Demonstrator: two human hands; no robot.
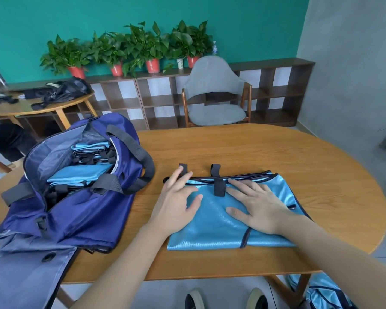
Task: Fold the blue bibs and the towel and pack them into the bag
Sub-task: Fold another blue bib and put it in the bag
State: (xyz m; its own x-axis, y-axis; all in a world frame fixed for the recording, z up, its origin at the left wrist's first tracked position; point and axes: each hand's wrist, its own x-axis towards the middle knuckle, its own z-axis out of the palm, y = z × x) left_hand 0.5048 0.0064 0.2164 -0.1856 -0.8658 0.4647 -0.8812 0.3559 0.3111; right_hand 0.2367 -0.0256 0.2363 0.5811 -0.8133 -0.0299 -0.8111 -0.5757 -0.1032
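A shiny light-blue bib (pixel 214 226) with dark trim and black straps lies folded on the wooden table (pixel 276 157). My left hand (pixel 176 201) rests flat on its left edge, fingers straight and reaching a black strap at the far side. My right hand (pixel 259 206) presses flat on the bib's middle right. To the left stands the open navy bag (pixel 94 204), holding several folded blue bibs (pixel 80 175) with black straps. No towel is visible.
More blue bib fabric (pixel 321 295) hangs below the table at the lower right. A grey chair (pixel 214 92) stands beyond the table before a low shelf with potted plants. A second round table (pixel 31 105) with dark bags is at the far left.
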